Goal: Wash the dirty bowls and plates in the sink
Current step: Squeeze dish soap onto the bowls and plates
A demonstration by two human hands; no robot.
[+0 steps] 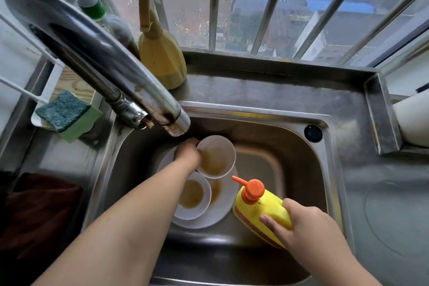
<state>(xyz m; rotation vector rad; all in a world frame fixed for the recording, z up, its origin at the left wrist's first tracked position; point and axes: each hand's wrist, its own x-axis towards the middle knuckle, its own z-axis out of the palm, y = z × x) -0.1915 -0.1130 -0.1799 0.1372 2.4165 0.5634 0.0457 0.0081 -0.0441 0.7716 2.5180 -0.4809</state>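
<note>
At the far left, a green sponge with a dark scouring face (67,118) rests on the small white holder beside the basin, well apart from your hands; you will need it, and neither hand is free to take it. The curved chrome tap (104,62) arches over the stainless steel sink (329,169), its spout ending just above and to the left of the raised bowl, and no water shows at the outlet. Your left hand (187,151) pinches the rim of a white round bowl with brown residue (216,157), thumb inside the edge, and holds it tilted above the stack. Below it a second soiled white bowl (192,195) sits on a white round plate (214,212) lying on the sink floor. The tilt is the first risk: residue can run onto the dishes beneath, and a wet rim gripped at one point can slip and strike the lower bowl. Your right hand (301,225) wraps the body of a yellow detergent bottle with an orange pump cap (262,204), which leans with its nozzle aimed toward the plate. Held by the body alone, the pump cannot be pressed; tipping further may spill detergent if the cap is loose, though its seal cannot be judged here. A soapy palm would weaken both grips.
</note>
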